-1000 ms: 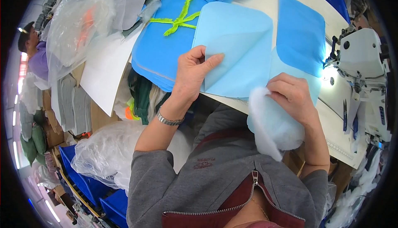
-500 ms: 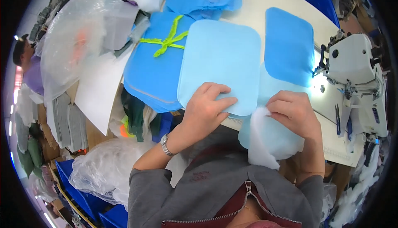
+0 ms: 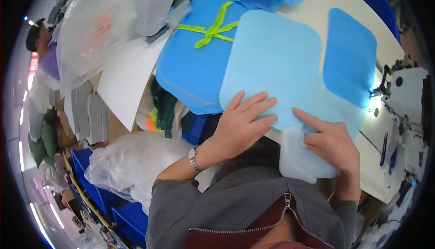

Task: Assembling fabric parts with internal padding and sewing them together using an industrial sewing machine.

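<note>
Under my spread left hand (image 3: 242, 129): sheet (image 3: 274, 58), likely light, floppy; best by edge. Right hand (image 3: 333, 144) at padding (image 3: 291, 154), pinch unclear.

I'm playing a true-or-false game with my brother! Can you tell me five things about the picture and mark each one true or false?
1. The left hand rests on a light blue sheet. True.
2. The strip across the blue stack is red. False: the strip is yellow-green.
3. The watch is on the right wrist. False: the watch is on the left wrist.
4. The right hand touches a fluffy white piece. True.
5. The white machine is at the picture's left. False: the white machine is at the right.
</note>
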The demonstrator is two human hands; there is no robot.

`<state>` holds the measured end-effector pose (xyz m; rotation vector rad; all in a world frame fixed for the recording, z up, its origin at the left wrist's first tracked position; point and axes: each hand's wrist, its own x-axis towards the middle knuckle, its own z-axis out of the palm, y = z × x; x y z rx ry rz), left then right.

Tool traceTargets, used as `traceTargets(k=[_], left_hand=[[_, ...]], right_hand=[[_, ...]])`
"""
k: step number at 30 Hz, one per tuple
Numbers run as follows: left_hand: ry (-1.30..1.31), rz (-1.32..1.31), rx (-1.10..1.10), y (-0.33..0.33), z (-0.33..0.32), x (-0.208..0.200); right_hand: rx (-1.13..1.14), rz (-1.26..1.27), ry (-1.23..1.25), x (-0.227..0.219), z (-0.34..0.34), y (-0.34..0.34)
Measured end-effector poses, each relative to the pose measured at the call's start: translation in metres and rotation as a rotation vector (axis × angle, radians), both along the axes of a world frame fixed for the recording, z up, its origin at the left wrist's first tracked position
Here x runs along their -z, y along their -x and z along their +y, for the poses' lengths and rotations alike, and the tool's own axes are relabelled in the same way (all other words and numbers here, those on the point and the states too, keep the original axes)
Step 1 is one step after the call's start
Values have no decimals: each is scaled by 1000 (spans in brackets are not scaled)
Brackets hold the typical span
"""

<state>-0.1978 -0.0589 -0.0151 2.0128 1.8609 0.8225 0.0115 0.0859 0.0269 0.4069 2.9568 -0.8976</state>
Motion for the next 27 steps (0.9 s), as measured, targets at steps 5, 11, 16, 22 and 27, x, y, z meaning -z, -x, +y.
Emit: traceTargets(k=[5,11,16,22,27], left_hand=[[21,79,-115,15,-21,-4],[-6,129,-260,38,-37,-8],[-146,39,-491,49,-56,-7],[206,-1048,-682,18,-81,3],[194,-1117,-663,7,-75,-3]], right_hand=[[7,-6,19,1,-1,-2],[19,8,21,7,2,1],[31,-5,16,1,0,2],[12,9,-5,3,0,4],[11,21,8,2,0,3]])
